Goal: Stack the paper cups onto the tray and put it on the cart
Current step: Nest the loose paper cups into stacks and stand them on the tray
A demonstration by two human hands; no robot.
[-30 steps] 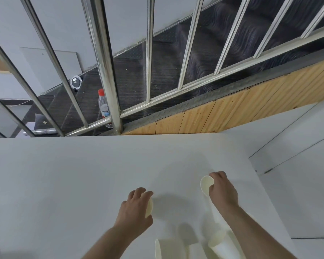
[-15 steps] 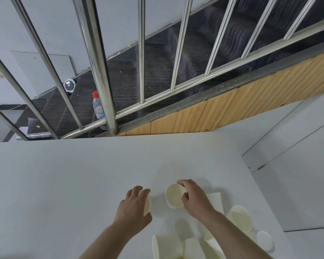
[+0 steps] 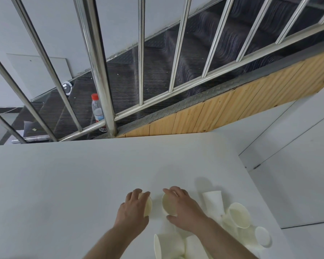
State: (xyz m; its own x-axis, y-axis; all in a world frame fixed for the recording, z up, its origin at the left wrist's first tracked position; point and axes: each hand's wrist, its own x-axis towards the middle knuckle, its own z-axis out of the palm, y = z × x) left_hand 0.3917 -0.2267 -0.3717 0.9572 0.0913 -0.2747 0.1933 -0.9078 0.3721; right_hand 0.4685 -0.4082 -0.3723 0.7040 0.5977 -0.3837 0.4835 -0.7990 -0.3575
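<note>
My left hand (image 3: 134, 210) grips a white paper cup (image 3: 148, 206) lying sideways, its mouth facing right. My right hand (image 3: 183, 208) grips a second paper cup (image 3: 169, 203) with its mouth facing left, a short gap from the first. Both cups are low over the white table (image 3: 64, 184). Several more paper cups lie loose by my right arm: one upside down (image 3: 213, 202), one tipped with its mouth up (image 3: 238, 214), one on its side at the bottom (image 3: 166, 245). No tray or cart is in view.
The table's right edge (image 3: 258, 186) drops to a pale floor. Behind the table's far edge stands a steel stair railing (image 3: 99, 71) with a wooden stair side. A water bottle with a red cap (image 3: 97, 111) stands on the stairs.
My right hand carried its cup from the right side leftwards, close to the cup in my left hand. The view tilted, bringing more loose cups into sight at the right.
</note>
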